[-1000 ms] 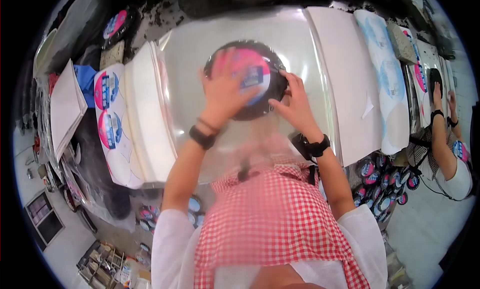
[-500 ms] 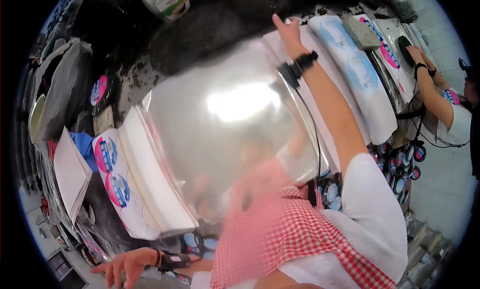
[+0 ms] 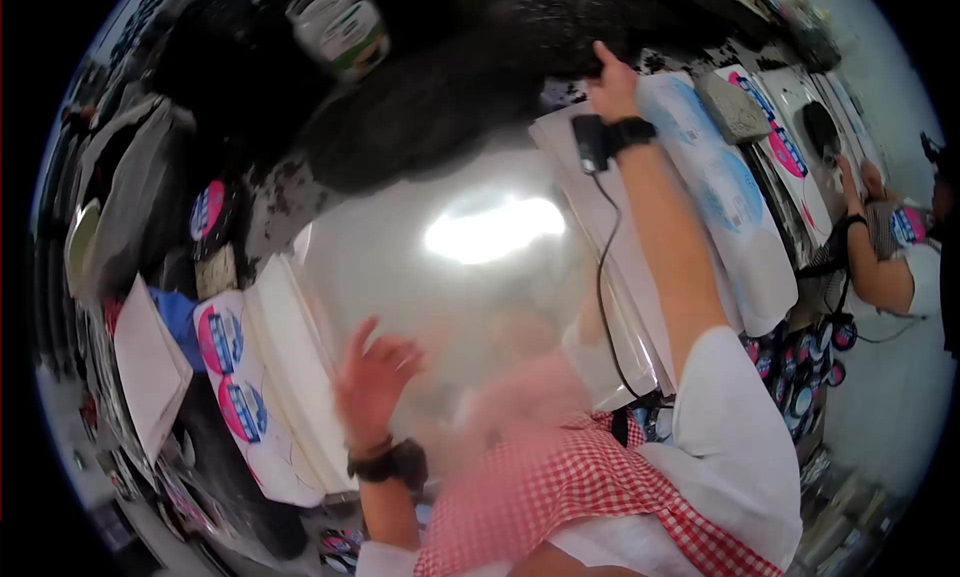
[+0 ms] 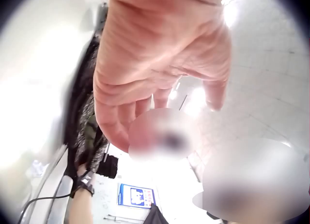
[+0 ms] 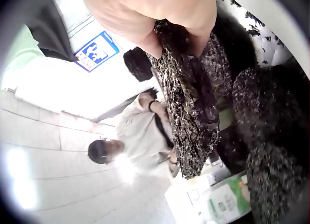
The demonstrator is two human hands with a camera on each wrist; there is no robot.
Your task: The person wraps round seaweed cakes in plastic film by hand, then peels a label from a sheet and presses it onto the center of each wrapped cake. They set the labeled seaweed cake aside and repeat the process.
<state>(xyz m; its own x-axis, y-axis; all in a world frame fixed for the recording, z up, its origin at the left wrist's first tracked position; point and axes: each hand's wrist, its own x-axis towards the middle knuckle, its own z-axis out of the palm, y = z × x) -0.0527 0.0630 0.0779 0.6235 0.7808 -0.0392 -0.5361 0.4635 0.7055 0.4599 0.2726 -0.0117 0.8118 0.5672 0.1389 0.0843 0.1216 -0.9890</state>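
At the far side of the work surface, my right hand (image 3: 612,85) reaches beside a dark heap of dried seaweed (image 3: 420,127). In the right wrist view its thumb and fingers pinch a flat black cake of dried seaweed (image 5: 186,105) by the edge, seen nearly side-on. More seaweed cakes (image 5: 271,175) lie to the right of it. My left hand (image 3: 375,382) is raised over the left part of the shiny plastic-covered surface (image 3: 450,307), its fingers loosely bent. Nothing is in its palm in the left wrist view.
Stacked white sheets (image 3: 310,347) and printed label sheets (image 3: 240,387) lie on the left. More printed film (image 3: 720,177) and a stone block (image 3: 735,107) are on the right. A clear jar (image 3: 340,27) stands at the back. Another person (image 3: 880,247) works at far right.
The round labelled pack under both hands has left the surface. My right hand went to the far heap and now pinches seaweed. The left swung out low left, then back over the surface.
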